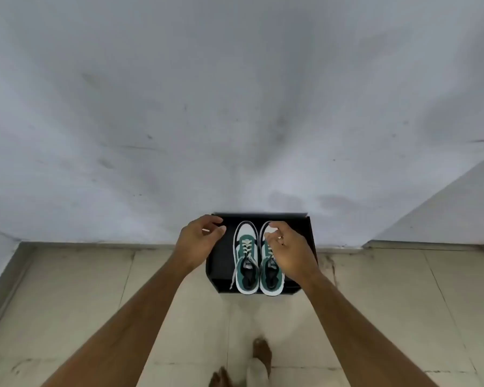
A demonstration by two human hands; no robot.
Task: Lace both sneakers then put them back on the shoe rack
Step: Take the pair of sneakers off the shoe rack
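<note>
Head view, looking down at a tiled floor (pixel 95 303) that meets a pale wall (pixel 235 93). A low black shoe rack (pixel 305 233) stands against the wall, and 2 green, white and black sneakers sit side by side on its top, toes toward the wall.

Left to right: the left hand (pixel 200 241) hovers over the rack's left part, just beside the left sneaker (pixel 245 258), fingers loosely curled and apart, gripping nothing and, as far as can be seen, touching neither the shoe nor the rack. The left sneaker shows cream lacing crossed through its eyelets, with 1 loose lace end (pixel 234 275) trailing down its outer side toward the heel, untied. The right sneaker (pixel 270 277) is partly covered by the right hand (pixel 289 247), which sits above its forefoot; thumb and fingertips are drawn together near the laces, but whether they pinch a lace cannot be told. 2 bare feet (pixel 261 354) show at the bottom edge.

Judged step: the pair already rests on the rack, so the work in hand appears to be finishing or checking the lacing. The next move calls for a fine 2-finger pinch on the lace ends and even tension so the shoes do not shift on the rack.
</note>
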